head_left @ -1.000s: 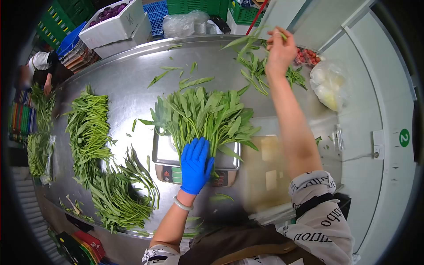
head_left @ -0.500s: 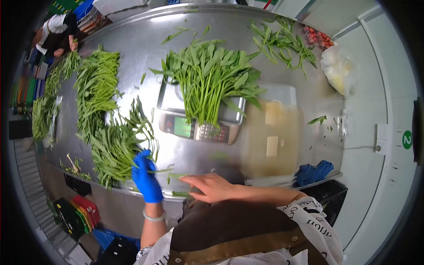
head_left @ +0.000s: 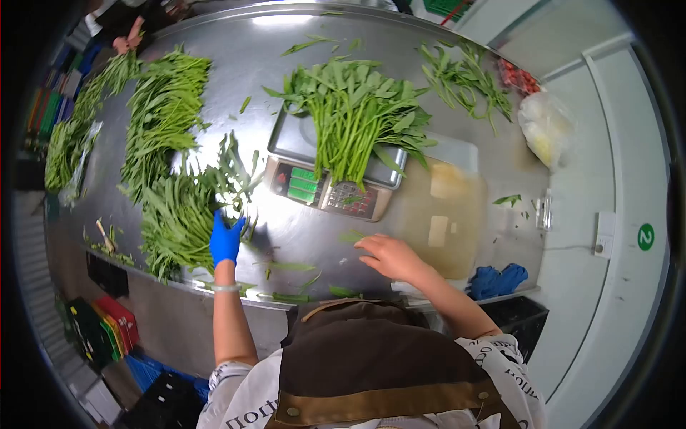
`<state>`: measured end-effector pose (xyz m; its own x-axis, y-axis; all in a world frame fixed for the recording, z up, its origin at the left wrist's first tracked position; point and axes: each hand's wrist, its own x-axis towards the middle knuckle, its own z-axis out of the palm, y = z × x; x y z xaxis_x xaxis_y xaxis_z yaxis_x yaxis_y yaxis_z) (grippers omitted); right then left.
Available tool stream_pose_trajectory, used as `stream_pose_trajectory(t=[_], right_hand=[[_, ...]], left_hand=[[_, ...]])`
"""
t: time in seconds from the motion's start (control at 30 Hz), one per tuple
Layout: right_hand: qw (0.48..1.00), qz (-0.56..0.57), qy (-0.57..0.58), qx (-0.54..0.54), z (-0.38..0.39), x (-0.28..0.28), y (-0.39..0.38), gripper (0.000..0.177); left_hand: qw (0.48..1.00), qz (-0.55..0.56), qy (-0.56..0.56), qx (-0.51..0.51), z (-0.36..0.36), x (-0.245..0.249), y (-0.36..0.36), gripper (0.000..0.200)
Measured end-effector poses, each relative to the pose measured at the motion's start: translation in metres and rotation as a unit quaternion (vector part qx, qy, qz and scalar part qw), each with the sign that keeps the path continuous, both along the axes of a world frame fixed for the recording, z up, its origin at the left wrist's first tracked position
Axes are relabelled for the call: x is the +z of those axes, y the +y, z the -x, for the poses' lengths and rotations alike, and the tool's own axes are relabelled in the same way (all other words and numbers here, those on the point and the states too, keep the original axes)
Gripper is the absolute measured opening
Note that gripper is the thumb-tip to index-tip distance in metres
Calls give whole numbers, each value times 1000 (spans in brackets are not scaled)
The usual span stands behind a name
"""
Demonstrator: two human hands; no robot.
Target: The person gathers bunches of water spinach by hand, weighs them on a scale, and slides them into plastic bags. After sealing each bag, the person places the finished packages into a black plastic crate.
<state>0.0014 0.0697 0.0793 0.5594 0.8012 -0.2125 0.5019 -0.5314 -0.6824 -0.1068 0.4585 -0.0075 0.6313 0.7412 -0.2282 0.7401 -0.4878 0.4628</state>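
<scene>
My left hand, in a blue glove, touches the right edge of a loose pile of long-stemmed leafy greens. Its thumb and forefinger are spread apart; the other fingertips are partly hidden. My bare right hand hovers over the table's front part with fingers stretched out and nothing in them. Beyond and between my hands, a large bunch of leafy greens that look like water spinach lies on a digital scale, its stems pointing towards me and overhanging the keypad. The scale's display glows green.
More greens lie in rows at the left and in a small heap at the far right. A cutting board, a crumpled blue glove and a plastic bag are on the right. Another person's hand is at the far left.
My right hand has moved right and away from me, off the table's front edge. My left hand has shifted slightly forward along the pile. The view has tilted a little.
</scene>
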Motion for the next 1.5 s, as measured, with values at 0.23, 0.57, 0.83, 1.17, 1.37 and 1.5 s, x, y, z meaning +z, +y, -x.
stream_pose_trajectory(t=[0.23,0.57,0.83,1.17,1.37,1.5], right_hand=[[825,-244,288,-421,-91,-7,3,62],[744,-317,217,-547,-168,-42,126,61],[832,-321,-69,-448,-97,49,-45,51],[737,-308,312,-515,0,-152,-213,63],[779,-256,280,-499,5,-135,-250,54],[769,-183,134,-598,21,-148,-330,34]], left_hand=[[889,286,-351,-66,-112,64,-44,44],[920,353,-146,-82,-286,66,-164,84],[817,382,-386,-193,-205,138,-342,53],[889,412,-107,-166,-110,-64,-489,62],[869,475,-93,-98,-91,-6,-462,45],[889,432,-152,21,-44,-29,-399,29]])
